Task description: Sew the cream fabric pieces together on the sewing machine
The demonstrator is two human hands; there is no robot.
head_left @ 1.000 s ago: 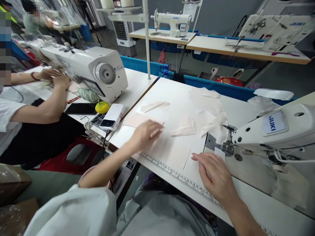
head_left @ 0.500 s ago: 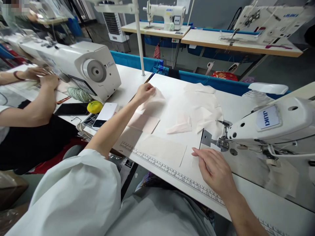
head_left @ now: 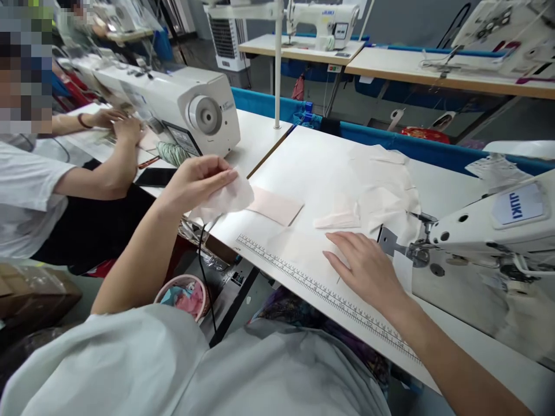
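Note:
My left hand (head_left: 202, 179) pinches a thin pale fabric piece (head_left: 236, 196), raised over the table's left edge. Just right of it a pink fabric piece (head_left: 277, 207) lies flat. My right hand (head_left: 364, 263), fingers extended, is over a pale flat piece (head_left: 299, 247) near the printed ruler (head_left: 321, 288). Beyond that hand lies a small folded stack of pale fabric (head_left: 338, 214), and a larger heap of pale pieces (head_left: 385, 185) reaches toward the sewing machine (head_left: 489, 214) on the right.
At the left, a co-worker's hands (head_left: 121, 124) work beside another sewing machine (head_left: 203, 115), with a dark phone (head_left: 155, 177) nearby. A basket with coloured scraps (head_left: 184, 278) stands below the table edge. A white pole (head_left: 278, 69) rises behind.
My left hand has drawn the pale piece back toward me and lifted it off the table. My right hand has moved slightly left over the flat piece. The view has shifted left.

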